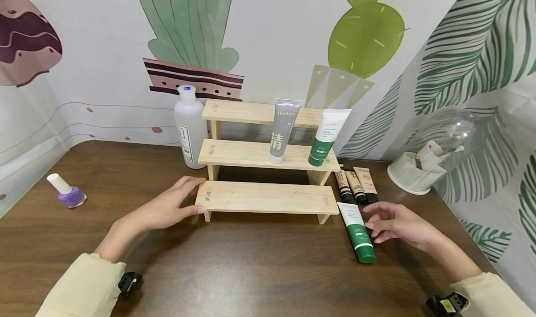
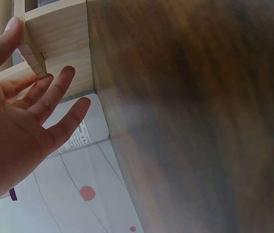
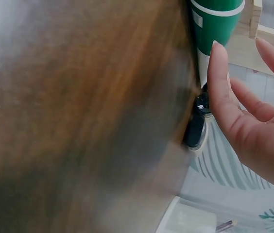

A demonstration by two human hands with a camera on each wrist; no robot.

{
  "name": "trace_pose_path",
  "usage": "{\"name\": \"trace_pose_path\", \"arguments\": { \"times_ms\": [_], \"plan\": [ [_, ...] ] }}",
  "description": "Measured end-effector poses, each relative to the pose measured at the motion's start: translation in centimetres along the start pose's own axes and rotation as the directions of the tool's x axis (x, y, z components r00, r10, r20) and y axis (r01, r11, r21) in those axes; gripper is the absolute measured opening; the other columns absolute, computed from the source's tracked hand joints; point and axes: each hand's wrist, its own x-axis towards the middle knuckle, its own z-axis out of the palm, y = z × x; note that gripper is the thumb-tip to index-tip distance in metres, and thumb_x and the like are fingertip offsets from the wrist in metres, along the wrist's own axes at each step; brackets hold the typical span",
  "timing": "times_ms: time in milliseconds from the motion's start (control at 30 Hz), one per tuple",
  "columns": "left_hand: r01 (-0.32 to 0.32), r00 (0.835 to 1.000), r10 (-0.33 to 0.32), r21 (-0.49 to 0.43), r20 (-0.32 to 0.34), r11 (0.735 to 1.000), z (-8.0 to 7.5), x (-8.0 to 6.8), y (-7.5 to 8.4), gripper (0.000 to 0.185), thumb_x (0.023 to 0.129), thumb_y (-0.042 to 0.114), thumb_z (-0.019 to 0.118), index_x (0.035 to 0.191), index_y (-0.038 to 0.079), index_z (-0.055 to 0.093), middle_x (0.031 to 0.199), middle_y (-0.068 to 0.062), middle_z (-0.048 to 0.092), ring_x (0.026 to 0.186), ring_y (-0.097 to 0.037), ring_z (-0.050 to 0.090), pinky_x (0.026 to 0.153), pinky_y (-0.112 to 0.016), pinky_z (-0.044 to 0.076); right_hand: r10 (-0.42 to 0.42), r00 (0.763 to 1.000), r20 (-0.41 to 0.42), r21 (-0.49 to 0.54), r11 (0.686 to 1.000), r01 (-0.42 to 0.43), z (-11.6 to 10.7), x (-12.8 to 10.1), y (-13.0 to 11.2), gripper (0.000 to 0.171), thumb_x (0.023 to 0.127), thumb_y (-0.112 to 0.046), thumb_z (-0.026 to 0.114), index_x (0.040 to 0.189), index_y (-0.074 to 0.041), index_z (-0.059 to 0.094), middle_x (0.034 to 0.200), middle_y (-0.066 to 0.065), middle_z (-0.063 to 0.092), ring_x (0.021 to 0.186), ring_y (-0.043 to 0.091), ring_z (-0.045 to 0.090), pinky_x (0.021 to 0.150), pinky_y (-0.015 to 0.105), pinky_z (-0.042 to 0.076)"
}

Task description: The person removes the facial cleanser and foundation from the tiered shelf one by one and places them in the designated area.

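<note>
A three-step wooden rack stands on the brown table. My left hand rests with straight fingers at the left end of the lowest step. My right hand hovers open just right of a green and white tube lying flat on the table; the right wrist view shows the fingers beside the tube, holding nothing. On the middle step a grey tube and a second green and white tube stand upright.
A white bottle stands left of the rack. A purple nail polish bottle lies at far left. Three small tubes lie right of the rack. A white holder under a clear dome sits at right.
</note>
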Motion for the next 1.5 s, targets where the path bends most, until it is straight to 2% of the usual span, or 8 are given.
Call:
{"name": "trace_pose_path", "arguments": {
  "times_ms": [233,467,633,967,1333,1500],
  "plan": [
    [0.009,1.000,-0.009,0.004,0.006,1.000,0.0,0.0,0.0,0.062,0.086,0.027,0.064,0.131,-0.006,0.037,0.123,-0.017,0.041,0.102,-0.028,0.051,0.086,-0.045,0.042,-0.019,1.000,0.009,-0.060,0.998,0.020,-0.3,0.4,-0.9,0.042,0.087,-0.002,0.059,0.117,0.017,0.037,0.087,0.010,0.057,0.072,0.021,0.061,0.065,0.038,0.053],
    [-0.001,1.000,0.001,0.008,0.006,1.000,0.0,0.1,-0.1,0.062,0.086,0.029,0.063,0.132,-0.006,0.037,0.123,-0.017,0.041,0.102,-0.028,0.052,0.086,-0.045,0.042,-0.006,1.000,-0.013,-0.139,0.990,0.005,0.2,1.1,-2.4,0.053,0.084,-0.004,0.063,0.120,0.021,0.032,0.088,0.013,0.056,0.073,0.021,0.060,0.065,0.038,0.053],
    [0.005,1.000,-0.005,0.006,0.009,1.000,0.0,0.2,0.0,0.063,0.087,0.030,0.063,0.132,-0.005,0.037,0.124,-0.016,0.041,0.102,-0.028,0.051,0.086,-0.046,0.042,-0.026,1.000,0.004,-0.169,0.985,0.026,0.5,1.7,-3.5,0.050,0.084,-0.002,0.062,0.120,0.021,0.035,0.091,0.015,0.054,0.076,0.021,0.059,0.066,0.037,0.053],
    [0.006,1.000,-0.006,0.002,0.011,1.000,0.0,0.1,0.0,0.062,0.087,0.027,0.064,0.132,-0.005,0.037,0.124,-0.016,0.041,0.103,-0.029,0.052,0.086,-0.045,0.042,-0.071,0.997,0.018,-0.245,0.967,0.073,1.7,3.0,-5.7,0.045,0.083,-0.005,0.064,0.118,0.015,0.044,0.097,0.020,0.053,0.082,0.019,0.059,0.069,0.038,0.053],
    [0.008,1.000,-0.008,0.001,0.013,1.000,0.0,0.0,0.0,0.061,0.087,0.026,0.063,0.132,-0.005,0.036,0.125,-0.016,0.040,0.103,-0.029,0.051,0.087,-0.046,0.041,-0.174,0.984,0.026,-0.294,0.940,0.173,3.5,4.5,-7.9,0.039,0.083,-0.003,0.064,0.116,0.011,0.048,0.104,0.026,0.053,0.087,0.019,0.061,0.071,0.036,0.053],
    [0.003,1.000,-0.003,0.004,0.012,1.000,0.0,0.0,-0.2,0.061,0.087,0.026,0.063,0.132,-0.006,0.037,0.125,-0.017,0.040,0.106,-0.030,0.051,0.089,-0.047,0.040,-0.176,0.984,0.020,-0.310,0.935,0.173,4.6,5.3,-8.9,0.036,0.082,-0.002,0.065,0.114,0.007,0.052,0.103,0.026,0.055,0.085,0.020,0.060,0.072,0.036,0.053]
  ]
}}
